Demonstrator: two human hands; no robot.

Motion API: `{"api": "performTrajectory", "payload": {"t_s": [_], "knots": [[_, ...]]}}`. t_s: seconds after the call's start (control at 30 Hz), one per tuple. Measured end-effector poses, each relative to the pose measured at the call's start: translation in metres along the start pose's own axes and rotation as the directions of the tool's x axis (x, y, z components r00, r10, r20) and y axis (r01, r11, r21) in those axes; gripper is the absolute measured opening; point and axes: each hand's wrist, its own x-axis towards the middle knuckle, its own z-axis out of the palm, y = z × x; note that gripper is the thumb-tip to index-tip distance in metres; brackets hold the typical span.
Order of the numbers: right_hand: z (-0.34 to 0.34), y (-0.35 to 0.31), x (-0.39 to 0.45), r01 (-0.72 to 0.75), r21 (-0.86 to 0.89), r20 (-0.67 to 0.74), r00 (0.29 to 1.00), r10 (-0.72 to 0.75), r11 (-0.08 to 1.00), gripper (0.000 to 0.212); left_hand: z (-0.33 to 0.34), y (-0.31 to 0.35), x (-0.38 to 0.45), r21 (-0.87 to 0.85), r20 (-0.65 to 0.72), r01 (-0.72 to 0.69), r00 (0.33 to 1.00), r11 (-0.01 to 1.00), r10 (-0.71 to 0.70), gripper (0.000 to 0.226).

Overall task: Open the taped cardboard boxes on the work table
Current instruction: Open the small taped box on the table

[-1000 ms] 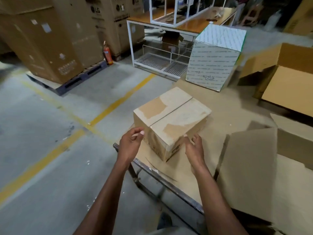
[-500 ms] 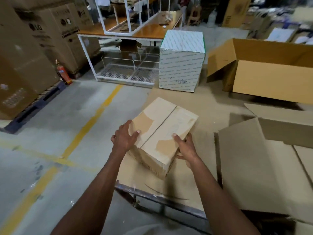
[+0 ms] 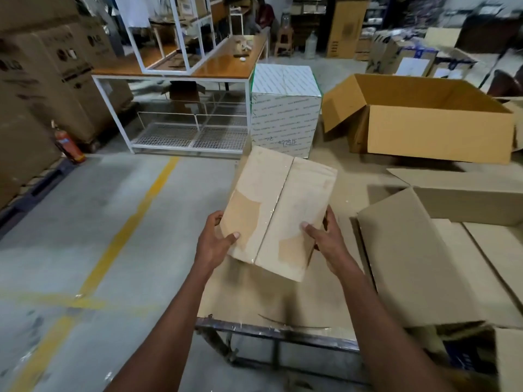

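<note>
Taped box [image 3: 280,210] tilted, both hands gripping side edges, seemingly above table [image 3: 283,304]

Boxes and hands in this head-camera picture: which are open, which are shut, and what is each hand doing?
Small taped box: shut, tape along its centre seam, held by both hands.
Left hand: grips the box's left side, thumb on top.
Right hand: grips the box's right side, thumb on top.
White printed box: shut, standing upright.
Large brown box: open, flaps spread.
Flattened cardboard: lying on the work table.
</note>
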Motion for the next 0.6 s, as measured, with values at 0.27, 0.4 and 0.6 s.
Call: {"api": "performTrajectory", "payload": {"t_s": [0.27, 0.4, 0.6], "knots": [[-0.014, -0.013, -0.010, 0.185, -0.237, -0.043, 0.979, -0.201, 0.954, 0.090, 0.012, -0.007, -0.021, 0.013, 0.161, 0.082, 0.983, 0.997, -0.083, 0.087], [-0.027, 0.013, -0.015, 0.151, -0.282, -0.124, 0.973, -0.192, 0.947, 0.088, 0.019, -0.013, -0.027, -0.007, 0.279, 0.120, 0.954, 0.993, -0.113, 0.092], [-0.034, 0.003, -0.032, 0.146, -0.224, -0.074, 0.983, -0.166, 0.964, 0.066, 0.020, 0.008, -0.040, -0.141, 0.357, 0.099, 0.933, 0.985, -0.042, 0.106]]}}
